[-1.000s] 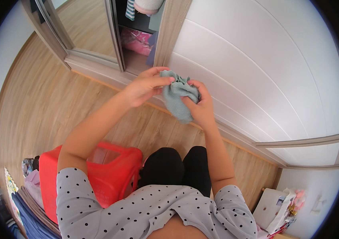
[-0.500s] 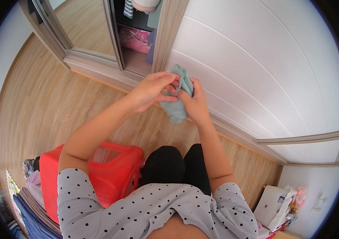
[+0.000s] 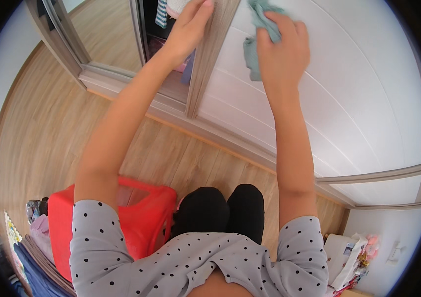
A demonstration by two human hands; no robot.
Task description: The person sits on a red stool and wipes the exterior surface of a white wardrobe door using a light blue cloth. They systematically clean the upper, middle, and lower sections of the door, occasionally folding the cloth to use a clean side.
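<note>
My right hand [image 3: 285, 57] holds a crumpled grey-green cloth [image 3: 252, 58] up against the white wardrobe door panel [image 3: 339, 89]. Parts of the cloth stick out past the thumb and fingers; the rest is hidden under the hand. My left hand [image 3: 187, 35] is raised by the door's wood-coloured frame [image 3: 201, 81], its fingers stretched up along it. The fingertips lie at the picture's top edge, and whether they press on the frame cannot be made out.
Left of the frame, the wardrobe's gap shows hanging clothes and a striped cloth [image 3: 161, 14]. A mirrored door [image 3: 104, 37] stands beyond it. A red plastic stool [image 3: 62, 232] is beside my left knee. Folded clothes [image 3: 45, 257] lie lower left; a white box [image 3: 336, 255] sits lower right.
Both hands have moved apart and upward. The right one has carried the cloth up and right onto the white panel; the left one has let go of it and reached to the door frame.
</note>
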